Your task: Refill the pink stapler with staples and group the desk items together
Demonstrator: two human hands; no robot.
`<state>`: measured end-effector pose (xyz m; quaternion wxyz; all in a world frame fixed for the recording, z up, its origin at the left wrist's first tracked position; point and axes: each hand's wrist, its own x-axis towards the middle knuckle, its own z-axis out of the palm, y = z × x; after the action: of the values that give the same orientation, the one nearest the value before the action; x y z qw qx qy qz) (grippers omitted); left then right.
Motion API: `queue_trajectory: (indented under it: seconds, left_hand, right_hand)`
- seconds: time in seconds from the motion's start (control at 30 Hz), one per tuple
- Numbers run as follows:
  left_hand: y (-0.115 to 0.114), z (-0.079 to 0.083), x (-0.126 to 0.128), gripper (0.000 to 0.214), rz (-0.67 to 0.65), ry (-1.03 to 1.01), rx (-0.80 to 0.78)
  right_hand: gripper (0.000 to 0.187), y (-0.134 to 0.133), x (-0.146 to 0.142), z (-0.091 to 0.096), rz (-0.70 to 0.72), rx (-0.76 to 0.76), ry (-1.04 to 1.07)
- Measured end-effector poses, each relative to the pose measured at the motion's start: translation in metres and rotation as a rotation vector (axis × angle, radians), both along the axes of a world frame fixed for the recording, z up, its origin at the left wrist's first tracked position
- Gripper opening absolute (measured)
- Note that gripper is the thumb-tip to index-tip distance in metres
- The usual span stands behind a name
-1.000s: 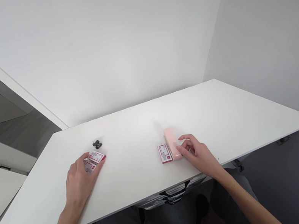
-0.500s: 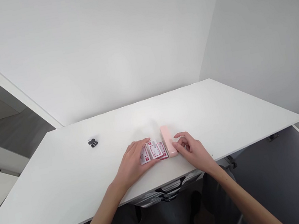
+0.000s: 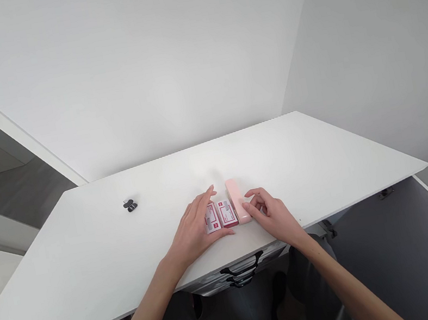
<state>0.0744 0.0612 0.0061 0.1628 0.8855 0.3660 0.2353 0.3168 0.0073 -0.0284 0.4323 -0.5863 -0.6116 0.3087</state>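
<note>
A pink stapler [image 3: 237,204] lies on the white table [image 3: 302,166] near its front edge. Two small red-and-white boxes [image 3: 221,215] lie side by side just left of it. My left hand [image 3: 195,230] rests flat beside the left box, fingers touching its edge. My right hand [image 3: 271,213] has its fingertips against the stapler's right side, without lifting it.
A small black binder clip [image 3: 130,205] sits at the far left of the table. Below the front edge hang black drawer handles [image 3: 242,271]. White walls close in behind and to the right.
My left hand slid two boxes from the left of the table over to the stapler and set them beside it. My right hand stayed at the stapler.
</note>
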Motion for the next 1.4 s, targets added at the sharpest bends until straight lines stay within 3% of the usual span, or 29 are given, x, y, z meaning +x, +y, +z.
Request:
queue_trajectory:
  seconds: [0.17, 0.4, 0.57, 0.77, 0.97, 1.2, 1.3, 1.4]
  left_hand:
    - [0.003, 0.005, 0.02, 0.113, -0.054, -0.027, 0.031]
    - [0.01, -0.003, 0.04, 0.119, -0.085, -0.013, 0.066]
    - [0.014, -0.004, 0.024, 0.128, -0.073, -0.033, -0.016]
    - [0.016, -0.004, -0.005, 0.116, -0.065, 0.002, -0.099]
    - [0.015, -0.009, -0.004, 0.103, -0.021, 0.018, -0.059]
    - [0.014, -0.009, -0.001, 0.106, -0.043, 0.017, -0.014]
    - [0.021, -0.009, -0.01, 0.089, 0.001, 0.001, 0.056]
    - [0.039, -0.009, -0.033, 0.051, 0.19, -0.037, 0.199]
  right_hand:
    - [0.037, 0.0, 0.001, -0.001, -0.007, 0.003, -0.007]
    - [0.038, 0.0, 0.001, 0.002, 0.001, 0.002, 0.002]
    - [0.036, 0.0, 0.001, 0.002, -0.004, 0.009, -0.009]
    - [0.035, -0.001, 0.001, 0.002, 0.0, -0.003, -0.004]
    - [0.037, -0.001, 0.001, 0.003, -0.003, -0.011, -0.012]
    - [0.038, -0.001, 0.001, 0.003, -0.007, -0.021, -0.022]
    - [0.038, -0.001, 0.001, 0.003, -0.008, -0.027, -0.017]
    - [0.038, -0.001, 0.0, 0.003, -0.011, -0.034, -0.009]
